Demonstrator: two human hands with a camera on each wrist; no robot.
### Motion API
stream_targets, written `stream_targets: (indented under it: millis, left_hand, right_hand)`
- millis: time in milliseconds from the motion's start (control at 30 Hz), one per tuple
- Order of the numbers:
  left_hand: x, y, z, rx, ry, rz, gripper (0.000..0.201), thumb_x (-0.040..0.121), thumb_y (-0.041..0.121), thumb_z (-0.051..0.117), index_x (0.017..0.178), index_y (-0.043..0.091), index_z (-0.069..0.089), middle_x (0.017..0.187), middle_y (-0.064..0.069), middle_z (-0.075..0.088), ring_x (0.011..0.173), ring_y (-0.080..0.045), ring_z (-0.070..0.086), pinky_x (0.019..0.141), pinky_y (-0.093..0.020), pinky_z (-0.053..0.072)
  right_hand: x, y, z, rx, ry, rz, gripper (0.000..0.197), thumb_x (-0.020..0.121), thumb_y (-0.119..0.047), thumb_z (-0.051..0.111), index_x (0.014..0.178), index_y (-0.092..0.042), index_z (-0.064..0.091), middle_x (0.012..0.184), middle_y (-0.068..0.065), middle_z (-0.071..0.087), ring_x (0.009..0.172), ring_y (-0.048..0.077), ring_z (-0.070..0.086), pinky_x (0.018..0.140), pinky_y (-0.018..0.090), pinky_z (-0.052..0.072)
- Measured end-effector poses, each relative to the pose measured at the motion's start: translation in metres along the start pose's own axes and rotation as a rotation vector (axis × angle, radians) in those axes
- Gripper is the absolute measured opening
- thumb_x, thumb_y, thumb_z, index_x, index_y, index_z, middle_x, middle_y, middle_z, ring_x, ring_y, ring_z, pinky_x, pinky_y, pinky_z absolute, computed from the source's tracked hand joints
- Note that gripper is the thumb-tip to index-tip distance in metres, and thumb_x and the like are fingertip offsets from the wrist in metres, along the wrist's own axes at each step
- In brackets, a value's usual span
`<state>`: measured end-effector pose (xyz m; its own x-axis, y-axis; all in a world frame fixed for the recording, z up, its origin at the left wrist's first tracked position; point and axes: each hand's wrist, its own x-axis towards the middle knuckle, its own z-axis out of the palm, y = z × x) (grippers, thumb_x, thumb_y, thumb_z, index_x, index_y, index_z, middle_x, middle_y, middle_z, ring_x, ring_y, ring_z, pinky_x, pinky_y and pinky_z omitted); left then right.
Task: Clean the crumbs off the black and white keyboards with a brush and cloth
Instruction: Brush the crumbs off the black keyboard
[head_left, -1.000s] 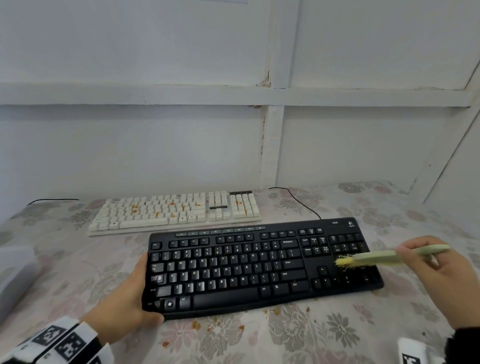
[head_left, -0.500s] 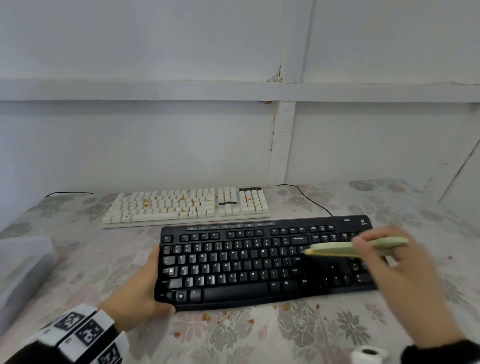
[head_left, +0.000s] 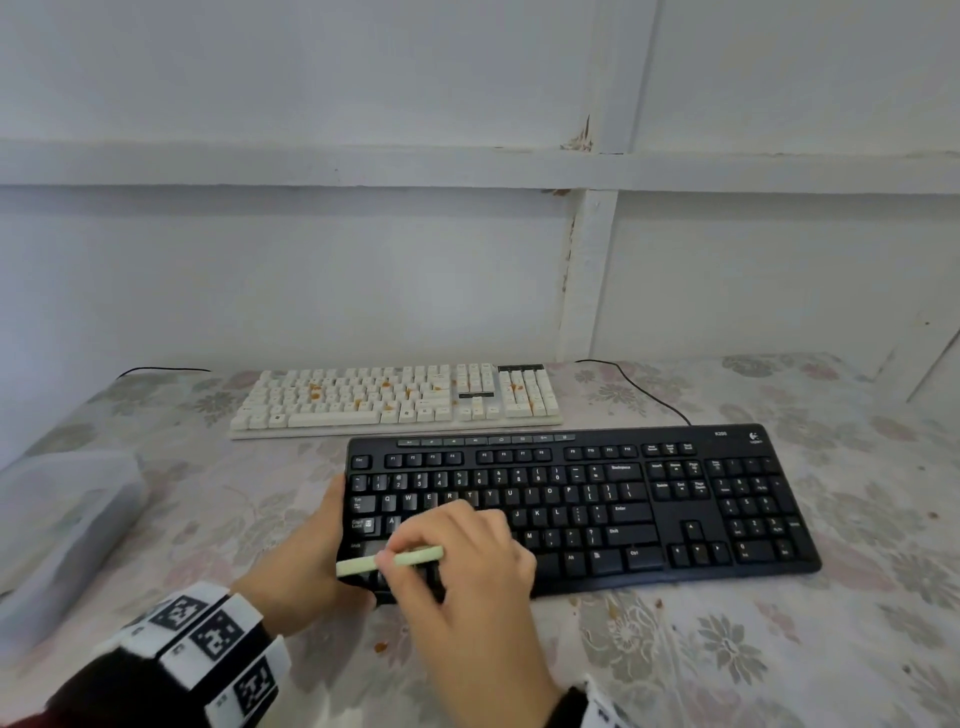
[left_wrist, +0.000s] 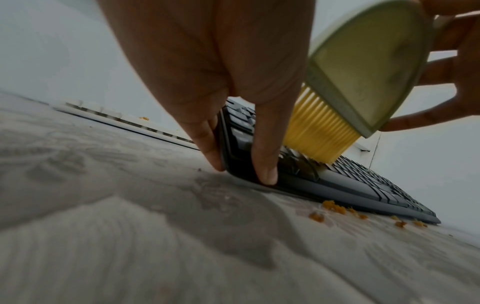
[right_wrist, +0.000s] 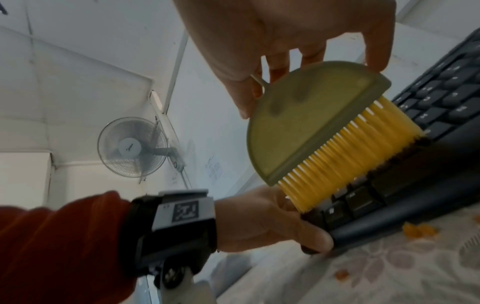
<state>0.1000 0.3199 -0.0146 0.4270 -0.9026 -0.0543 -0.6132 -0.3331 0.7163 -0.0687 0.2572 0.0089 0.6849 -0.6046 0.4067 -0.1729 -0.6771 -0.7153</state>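
Observation:
The black keyboard (head_left: 597, 504) lies on the flowered tablecloth in front of me. My left hand (head_left: 306, 556) grips its near left corner, thumb on the front edge (right_wrist: 315, 239) and fingers along the left end (left_wrist: 210, 144). My right hand (head_left: 457, 561) holds a pale green brush (head_left: 389, 562) with yellow bristles (left_wrist: 319, 131), whose tips touch the bottom-left keys (right_wrist: 335, 156). Behind it lies the white keyboard (head_left: 395, 400), dotted with orange crumbs. No cloth is in view.
Orange crumbs (left_wrist: 335, 207) lie on the tablecloth (head_left: 727, 649) along the black keyboard's front edge. A translucent plastic box (head_left: 62, 525) stands at the left. Black cables (head_left: 644, 389) run to the white wall behind. A wall fan (right_wrist: 132, 148) shows in the right wrist view.
My right hand has carried the brush from the number pad leftward across the black keyboard to its near left corner. The left hand has kept its hold on that corner.

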Motion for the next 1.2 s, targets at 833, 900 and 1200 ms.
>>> stream_targets:
  millis: [833,900,1200]
  left_hand:
    - [0.000,-0.003,0.001,-0.025,-0.029,-0.017,0.106,0.067,0.004,0.077,0.123,0.056,0.003,0.121,0.022,0.047,0.105,0.003,0.054,0.078,-0.011,0.045]
    - [0.001,-0.004,0.001,-0.019,-0.027,-0.018,0.107,0.066,0.004,0.077,0.123,0.056,0.003,0.122,0.022,0.047,0.105,0.002,0.054,0.080,-0.013,0.045]
    - [0.001,-0.005,0.001,-0.054,-0.028,-0.031,0.108,0.064,0.005,0.078,0.120,0.061,0.005,0.121,0.021,0.049,0.106,-0.002,0.056,0.087,-0.019,0.045]
  right_hand:
    - [-0.012,0.040,-0.052,-0.059,0.117,0.020,0.016,0.080,-0.051,0.039,0.089,-0.042,0.049,0.095,-0.024,0.054,0.096,-0.004,0.043,0.087,0.040,0.043]
    - [-0.013,0.048,-0.064,-0.104,0.182,0.034,0.017,0.079,-0.051,0.039,0.088,-0.041,0.050,0.094,-0.023,0.055,0.094,-0.005,0.043,0.084,0.042,0.044]
    - [-0.017,0.049,-0.074,0.039,0.136,0.002,0.012,0.079,-0.047,0.048,0.083,-0.038,0.055,0.091,-0.016,0.059,0.094,0.006,0.049,0.075,0.025,0.042]
